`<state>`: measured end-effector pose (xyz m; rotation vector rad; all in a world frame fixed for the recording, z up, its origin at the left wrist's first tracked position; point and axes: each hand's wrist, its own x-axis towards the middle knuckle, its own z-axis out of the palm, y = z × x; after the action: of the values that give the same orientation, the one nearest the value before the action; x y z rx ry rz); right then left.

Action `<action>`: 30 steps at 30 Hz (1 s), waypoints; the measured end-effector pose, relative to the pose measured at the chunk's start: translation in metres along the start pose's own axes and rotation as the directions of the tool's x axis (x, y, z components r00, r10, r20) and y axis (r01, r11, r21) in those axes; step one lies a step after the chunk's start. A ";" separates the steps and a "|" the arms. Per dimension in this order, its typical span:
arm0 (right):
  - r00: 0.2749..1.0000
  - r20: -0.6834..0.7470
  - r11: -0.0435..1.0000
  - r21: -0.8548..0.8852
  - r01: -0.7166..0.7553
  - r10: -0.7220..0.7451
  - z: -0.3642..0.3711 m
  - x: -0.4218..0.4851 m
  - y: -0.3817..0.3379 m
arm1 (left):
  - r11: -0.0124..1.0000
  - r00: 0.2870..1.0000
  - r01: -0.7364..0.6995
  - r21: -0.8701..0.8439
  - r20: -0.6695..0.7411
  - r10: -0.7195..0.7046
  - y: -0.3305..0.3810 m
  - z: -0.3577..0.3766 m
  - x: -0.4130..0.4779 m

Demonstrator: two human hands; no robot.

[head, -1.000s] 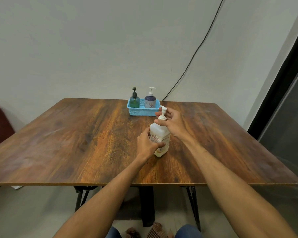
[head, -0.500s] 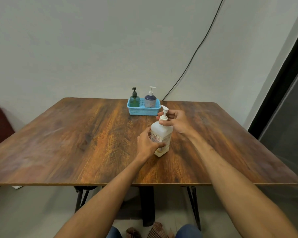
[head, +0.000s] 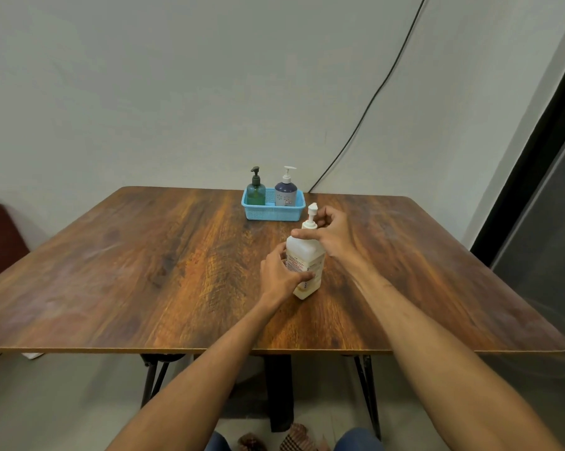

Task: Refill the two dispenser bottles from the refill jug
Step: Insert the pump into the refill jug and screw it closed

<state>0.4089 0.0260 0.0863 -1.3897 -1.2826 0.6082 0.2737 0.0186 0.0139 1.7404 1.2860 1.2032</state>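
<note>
The white refill jug (head: 309, 255) stands on the table (head: 144, 271). The left hand (head: 279, 276) grips its body and the right hand (head: 332, 235) curls round its pump top. Just past the hands, apart from the jug, a blue basket (head: 272, 215) holds the green bottle (head: 255, 192) and the purple bottle (head: 285, 193).

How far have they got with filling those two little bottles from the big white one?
Barely started. Nothing looks done: the green bottle and the purple bottle stand in the blue basket, pumps on. In hand: the left hand grips the white refill jug on the table while the right hand grips its pump top, seemingly to unscrew it. Left: open everything, pour, recap.
</note>
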 end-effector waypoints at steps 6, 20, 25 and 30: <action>0.993 0.114 0.995 0.101 -0.018 0.006 -0.001 -0.001 -0.001 | 1.000 1.000 0.004 -0.012 0.004 -0.004 0.000 -0.002 -0.002; 0.991 0.136 0.997 0.080 -0.012 0.001 -0.014 -0.001 0.002 | 1.000 1.000 0.016 0.004 0.003 -0.016 0.001 -0.001 -0.001; 1.000 -0.003 0.999 0.054 -0.001 0.001 -0.007 -0.003 0.000 | 1.000 1.000 0.000 0.001 0.000 0.000 0.000 0.000 0.000; 1.000 0.016 1.000 -0.005 0.020 -0.020 -0.001 -0.001 0.000 | 1.000 1.000 0.008 0.007 -0.001 -0.008 0.002 0.000 -0.001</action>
<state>0.4099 0.0249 0.0870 -1.3767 -1.3103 0.6039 0.2744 0.0174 0.0155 1.7386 1.2977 1.1964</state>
